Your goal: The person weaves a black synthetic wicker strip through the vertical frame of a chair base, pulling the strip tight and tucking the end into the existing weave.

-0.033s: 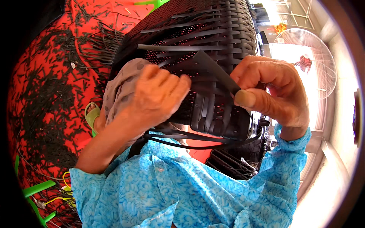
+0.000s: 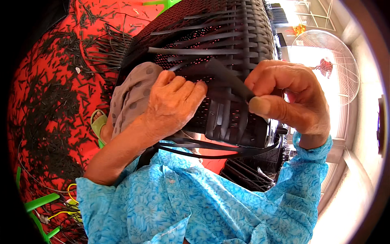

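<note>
The right hand (image 2: 292,93) is pinched closed, thumb against the curled fingers, with the end of a flat black strip (image 2: 233,81) between them; the strip slants up and leftward from the thumb, blurred, in front of the black wickerwork (image 2: 256,30); the left hand (image 2: 176,95) is curled with its knuckles upward, near the strip's other end, though I cannot tell whether its hidden fingertips have hold of anything.

The wickerwork stands before the person, tightly woven along its upper right side; loose strip ends (image 2: 195,51) lie across its face, and a shiny rounded corner sits below the right hand; the left hand is beside the grey-brown spotted trousers (image 2: 136,91).

Long thin black strips (image 2: 211,155) curve across the front of the blue patterned shirt (image 2: 162,203); a pile of black strips (image 2: 245,175) lies below the wickerwork.

At the left, short black offcuts (image 2: 50,118) cover the red floor covering (image 2: 95,77), near a green sandal (image 2: 97,127); green plastic bars (image 2: 42,201) show at the lower left; a round caged fan (image 2: 325,67) stands at the right.
</note>
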`<state>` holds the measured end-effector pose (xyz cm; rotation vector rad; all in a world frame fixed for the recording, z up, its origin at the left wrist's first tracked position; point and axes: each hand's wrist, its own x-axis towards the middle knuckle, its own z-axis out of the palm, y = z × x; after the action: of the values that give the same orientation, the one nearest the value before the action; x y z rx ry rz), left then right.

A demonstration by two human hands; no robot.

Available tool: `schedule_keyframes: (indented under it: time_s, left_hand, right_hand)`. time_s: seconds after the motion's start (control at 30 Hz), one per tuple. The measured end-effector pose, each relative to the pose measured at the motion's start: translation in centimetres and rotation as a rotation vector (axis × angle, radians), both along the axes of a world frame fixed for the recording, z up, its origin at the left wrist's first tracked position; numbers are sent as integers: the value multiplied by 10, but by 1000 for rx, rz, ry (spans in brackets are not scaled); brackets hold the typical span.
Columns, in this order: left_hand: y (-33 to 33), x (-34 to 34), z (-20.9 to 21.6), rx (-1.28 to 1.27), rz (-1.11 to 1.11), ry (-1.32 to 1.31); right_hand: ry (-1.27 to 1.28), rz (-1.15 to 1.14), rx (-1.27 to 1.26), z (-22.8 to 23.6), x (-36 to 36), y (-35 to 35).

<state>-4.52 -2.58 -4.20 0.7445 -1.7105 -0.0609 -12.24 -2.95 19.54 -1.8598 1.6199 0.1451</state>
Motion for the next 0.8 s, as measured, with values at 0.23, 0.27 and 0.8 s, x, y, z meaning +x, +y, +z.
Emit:
schedule_keyframes:
  time_s: [0.23,0.27,0.8]
  left_hand:
    - [11,-11,-6,50,-111,116]
    - [11,-8,-5,54,-93,107]
    - [38,31,15,554,-325,514]
  right_hand:
    - [136,123,42,3,-13,-1]
    - [157,155,33,3,-12,-2]
    - [34,268,-101,-1,-17,-2]
